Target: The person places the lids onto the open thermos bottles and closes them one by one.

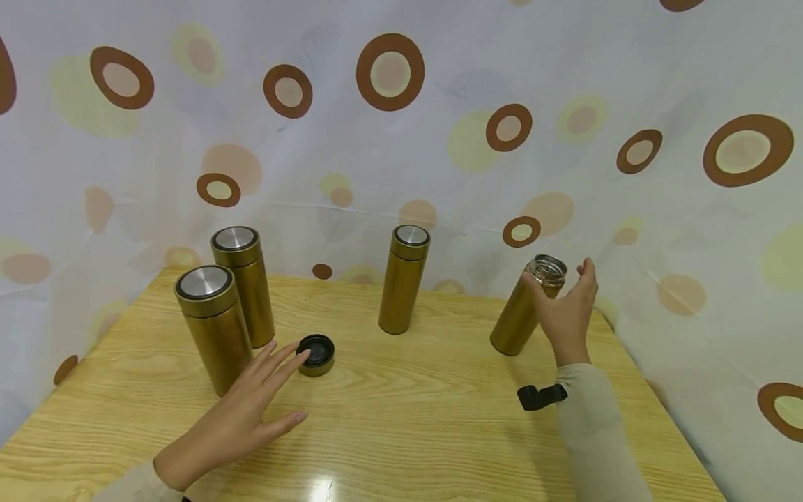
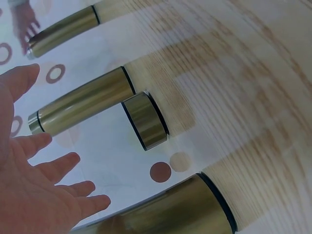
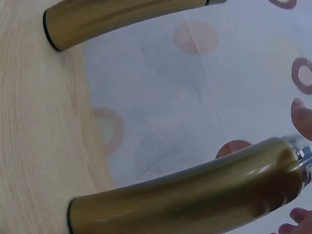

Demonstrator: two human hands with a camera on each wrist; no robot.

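My left hand (image 1: 251,411) is spread with straight fingers over the table. In the head view its fingertips overlap the edge of a gold thermos lid (image 1: 316,354), which lies with its black inside up; the left wrist view shows that lid (image 2: 145,122) apart from the fingers. On the right, a lidless gold thermos flask (image 1: 517,314) stands upright, its shiny steel mouth bare. My right hand (image 1: 569,314) is around its top, thumb and fingers spread on either side of the neck. In the right wrist view a gap shows between the thumb (image 3: 302,119) and the flask (image 3: 195,190).
A capped gold flask (image 1: 403,282) stands at the back middle. Two more stand at left, a wide one (image 1: 219,341) beside my left hand and a slimmer one (image 1: 247,293) behind it. Behind the wooden table (image 1: 414,432) hangs a spotted cloth (image 1: 401,160).
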